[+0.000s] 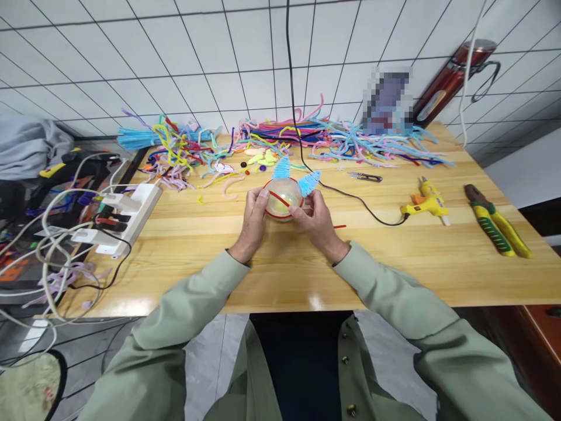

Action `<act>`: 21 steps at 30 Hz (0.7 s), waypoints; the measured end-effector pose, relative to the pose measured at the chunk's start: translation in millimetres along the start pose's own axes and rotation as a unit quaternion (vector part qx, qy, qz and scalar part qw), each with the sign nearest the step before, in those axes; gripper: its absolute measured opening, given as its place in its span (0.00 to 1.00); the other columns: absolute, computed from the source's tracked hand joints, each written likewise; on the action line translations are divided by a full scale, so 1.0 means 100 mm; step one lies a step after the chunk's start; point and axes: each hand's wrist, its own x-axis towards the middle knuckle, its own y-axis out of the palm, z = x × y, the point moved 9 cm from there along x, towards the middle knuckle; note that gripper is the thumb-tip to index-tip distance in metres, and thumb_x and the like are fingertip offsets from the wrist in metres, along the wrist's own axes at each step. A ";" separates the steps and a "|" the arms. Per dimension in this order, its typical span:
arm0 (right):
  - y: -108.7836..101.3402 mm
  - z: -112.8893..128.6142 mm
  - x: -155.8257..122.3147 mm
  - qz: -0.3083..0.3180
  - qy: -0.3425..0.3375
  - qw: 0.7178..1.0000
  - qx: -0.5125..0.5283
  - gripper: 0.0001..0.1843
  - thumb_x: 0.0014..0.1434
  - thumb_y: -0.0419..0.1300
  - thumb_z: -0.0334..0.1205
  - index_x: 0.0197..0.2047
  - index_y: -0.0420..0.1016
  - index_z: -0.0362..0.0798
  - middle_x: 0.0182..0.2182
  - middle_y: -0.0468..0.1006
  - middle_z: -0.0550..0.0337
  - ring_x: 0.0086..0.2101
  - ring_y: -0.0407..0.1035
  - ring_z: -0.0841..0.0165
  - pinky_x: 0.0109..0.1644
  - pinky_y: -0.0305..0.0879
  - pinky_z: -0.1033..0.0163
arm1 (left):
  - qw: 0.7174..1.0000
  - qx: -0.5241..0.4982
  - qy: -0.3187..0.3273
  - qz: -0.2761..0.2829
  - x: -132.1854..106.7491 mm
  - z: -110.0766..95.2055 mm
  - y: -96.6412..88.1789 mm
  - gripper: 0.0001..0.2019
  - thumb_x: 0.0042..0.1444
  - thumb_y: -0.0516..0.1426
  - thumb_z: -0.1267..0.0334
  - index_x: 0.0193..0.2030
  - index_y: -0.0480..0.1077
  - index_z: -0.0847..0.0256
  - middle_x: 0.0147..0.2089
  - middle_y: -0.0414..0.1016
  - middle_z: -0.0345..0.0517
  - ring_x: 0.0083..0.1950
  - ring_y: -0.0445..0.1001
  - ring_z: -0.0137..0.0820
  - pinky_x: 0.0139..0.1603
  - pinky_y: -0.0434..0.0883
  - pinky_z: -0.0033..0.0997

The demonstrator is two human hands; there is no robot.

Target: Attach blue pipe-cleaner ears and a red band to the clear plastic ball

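Observation:
Both my hands hold a clear plastic ball [283,197] above the middle of the wooden table [272,269]. A red pipe cleaner [279,199] wraps round the ball, and two light-blue fuzzy coils [309,182] stick up from its top. My left hand [253,222] grips the ball's left side with curled fingers. My right hand [316,222] grips its right side, the fingers pinching near the red pipe cleaner. A short red piece [339,226] lies on the table just right of my right hand.
Several coloured pipe cleaners [307,137] are heaped along the table's far edge. Small snips [366,176], a yellow glue gun [424,203] with its black cord [350,196], and green-handled pliers [497,228] lie to the right. A white power strip [127,219] with cables sits at the left edge.

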 end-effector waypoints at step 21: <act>0.02 -0.01 -0.01 -0.014 -0.018 0.999 -0.050 0.32 0.57 0.72 0.65 0.51 0.68 0.53 0.51 0.80 0.51 0.47 0.77 0.58 0.45 0.81 0.54 | 0.945 0.279 0.157 0.066 -0.11 -0.11 0.06 0.43 0.71 0.56 0.27 0.82 0.63 0.52 0.77 0.72 0.59 0.78 0.70 0.52 0.81 0.66 0.54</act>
